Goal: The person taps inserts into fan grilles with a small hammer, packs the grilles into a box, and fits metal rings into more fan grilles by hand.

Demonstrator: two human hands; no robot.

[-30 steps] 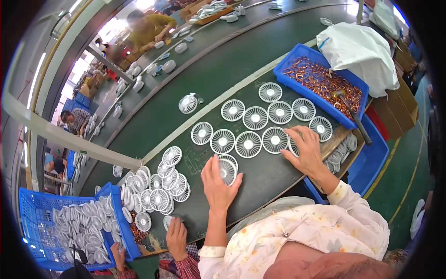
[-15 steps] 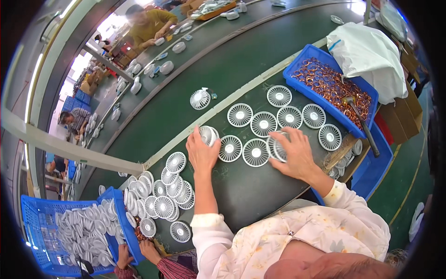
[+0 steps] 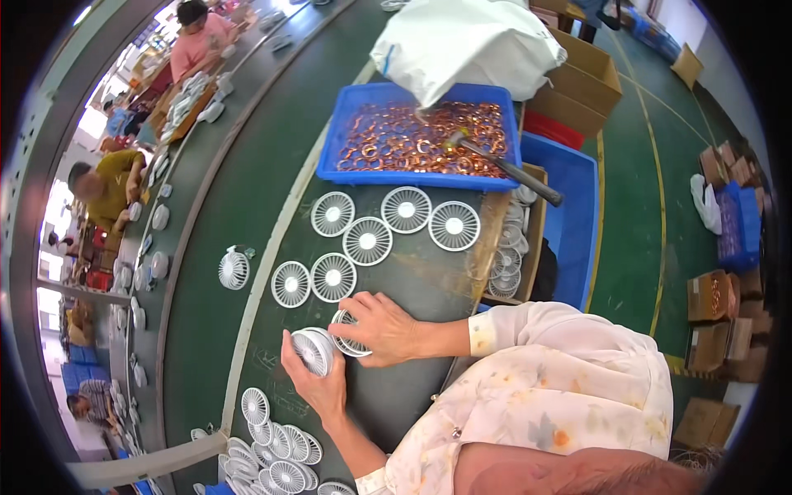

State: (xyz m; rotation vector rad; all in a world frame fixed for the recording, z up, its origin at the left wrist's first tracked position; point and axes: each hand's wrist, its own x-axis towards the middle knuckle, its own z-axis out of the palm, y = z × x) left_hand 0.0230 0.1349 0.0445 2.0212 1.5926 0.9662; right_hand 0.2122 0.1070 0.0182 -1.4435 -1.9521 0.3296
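Observation:
My left hand (image 3: 318, 384) grips a small stack of round white fan grilles (image 3: 312, 353), tilted on edge. Right beside it, my right hand (image 3: 379, 328) has its fingers curled over more fan grilles (image 3: 350, 337), partly hidden under the fingers. The two bundles nearly meet; whether they touch, I cannot tell. Beyond my hands, several single grilles lie flat on the dark bench, among them one grille (image 3: 334, 278) close to my right hand and another (image 3: 454, 226) near the wooden edge. Nearer me at the left sits a heaped pile of grilles (image 3: 285, 462).
A blue tray (image 3: 330, 169) of copper-coloured rings stands at the bench's far end, with a hammer (image 3: 520, 177) across its rim. A white sack (image 3: 470, 49) leans over it. On the green conveyor at left lies a fan part (image 3: 234, 270). A cardboard box (image 3: 528, 256) holds more grilles.
The view has swung to the right. My hands have come together, and two grilles that lay between them on the bench are gone from there. The nearby worker's hands have left the view.

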